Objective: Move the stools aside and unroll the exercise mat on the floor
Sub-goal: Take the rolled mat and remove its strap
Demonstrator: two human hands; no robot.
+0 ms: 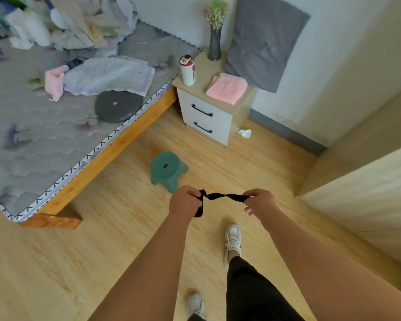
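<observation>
Both grips are closed on a twisted black strap (225, 197), left hand (185, 203) and right hand (261, 203) stretching it taut, probably the mat's tie. At 11 o'clock stands the green stool (167, 169); no mat shows.

Green stool (167, 169) stands upright on floor beside bed.

Blurred heap of clothes (83, 22) on the bed's far end, black strap (225, 196) ends hidden inside both fists
</observation>
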